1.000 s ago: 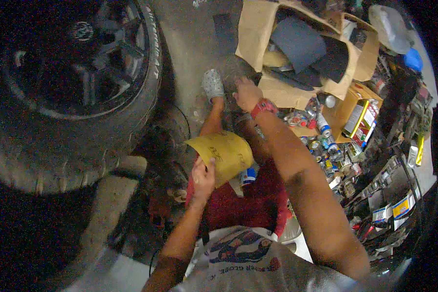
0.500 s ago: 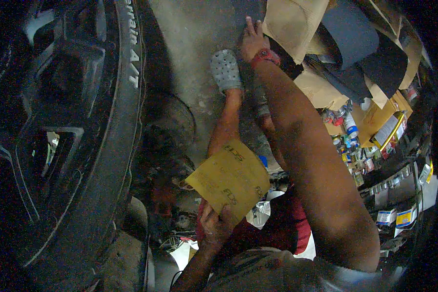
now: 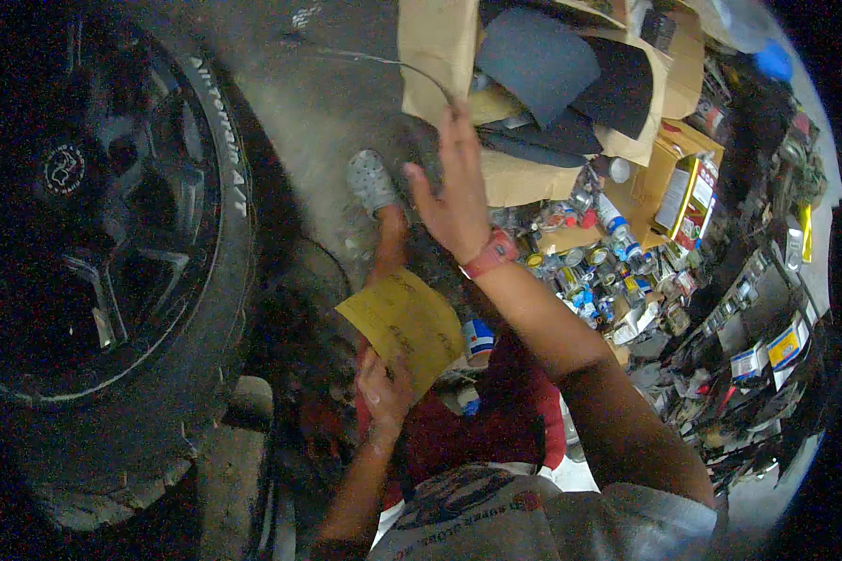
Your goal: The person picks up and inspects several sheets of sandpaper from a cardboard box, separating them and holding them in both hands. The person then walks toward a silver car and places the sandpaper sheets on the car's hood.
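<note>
One big wheel (image 3: 112, 215): fills my left side, tyre lettering facing in; well apart from both hands, so I judge it a small risk.
Cardboard box (image 3: 524, 182): ahead and right, flaps splayed. One could snag the right fingers if they swing sideways.
Heap of cans and bottles (image 3: 617, 280): right of the forearm, packed and uneven; a careless elbow might topple some.
Dark sheets (image 3: 538, 65): loose and curled inside the box; pulling one could drag out its neighbours.
Yellow sheet (image 3: 402, 323): over the lap, bowed, its far part unsupported. I'd expect a crease if it is squeezed harder, or a slip if the grip loosens.
Right hand (image 3: 458, 192): raised by the box flap, fingers stretched out close together, thumb well apart; I see nothing gripped in the palm.
Left hand (image 3: 384, 388): fingers and thumb closed on the sheet's near edge.
Blue-and-white can (image 3: 478, 338): just right of the sheet; a sweep of that corner could bump it.
Thin dark strip (image 3: 374, 58): curves towards the right fingertips; too blurred to tell whether they touch.
</note>
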A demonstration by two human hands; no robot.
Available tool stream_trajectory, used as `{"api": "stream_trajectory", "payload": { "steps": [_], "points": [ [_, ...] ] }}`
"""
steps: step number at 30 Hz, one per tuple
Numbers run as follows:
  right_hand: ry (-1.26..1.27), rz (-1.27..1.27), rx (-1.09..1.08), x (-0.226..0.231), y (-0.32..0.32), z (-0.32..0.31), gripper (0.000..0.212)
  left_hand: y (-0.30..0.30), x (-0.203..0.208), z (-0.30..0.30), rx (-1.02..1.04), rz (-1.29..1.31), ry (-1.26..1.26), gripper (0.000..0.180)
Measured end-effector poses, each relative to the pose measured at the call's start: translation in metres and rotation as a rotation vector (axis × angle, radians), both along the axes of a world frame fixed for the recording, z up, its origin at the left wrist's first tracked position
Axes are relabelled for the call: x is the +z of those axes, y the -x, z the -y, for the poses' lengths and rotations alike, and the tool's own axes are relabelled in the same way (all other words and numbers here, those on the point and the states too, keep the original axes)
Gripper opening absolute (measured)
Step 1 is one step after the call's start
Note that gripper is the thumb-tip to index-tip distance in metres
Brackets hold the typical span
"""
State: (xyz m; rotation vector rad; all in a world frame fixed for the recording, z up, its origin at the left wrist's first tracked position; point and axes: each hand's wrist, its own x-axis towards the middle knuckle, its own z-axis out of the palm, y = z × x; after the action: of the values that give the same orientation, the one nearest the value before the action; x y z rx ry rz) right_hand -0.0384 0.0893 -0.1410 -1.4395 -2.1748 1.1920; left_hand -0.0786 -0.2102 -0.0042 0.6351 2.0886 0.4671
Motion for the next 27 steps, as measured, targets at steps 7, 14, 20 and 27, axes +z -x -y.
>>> {"api": "stream_trajectory", "payload": {
  "steps": [7, 14, 20, 27],
  "points": [
    [0.404, -0.259, -0.883, -0.025, -0.111, -0.039, 0.056, -0.002, 0.005, -0.022, -0.044, -0.011, 0.045, 0.019],
    [0.515, 0.054, -0.255, -0.046, -0.108, -0.005, 0.052, -0.017, -0.002, -0.012, -0.109, -0.041, 0.050, 0.025],
    [0.416, 0.601, 0.177, -0.106, -0.095, 0.051, 0.060, -0.021, -0.003, -0.008, -0.110, 0.028, 0.120, 0.029],
    [0.444, 0.739, 0.149, -0.183, -0.126, 0.048, 0.071, -0.025, -0.014, 0.017, -0.092, 0.044, 0.114, 0.024]
  ]
}}
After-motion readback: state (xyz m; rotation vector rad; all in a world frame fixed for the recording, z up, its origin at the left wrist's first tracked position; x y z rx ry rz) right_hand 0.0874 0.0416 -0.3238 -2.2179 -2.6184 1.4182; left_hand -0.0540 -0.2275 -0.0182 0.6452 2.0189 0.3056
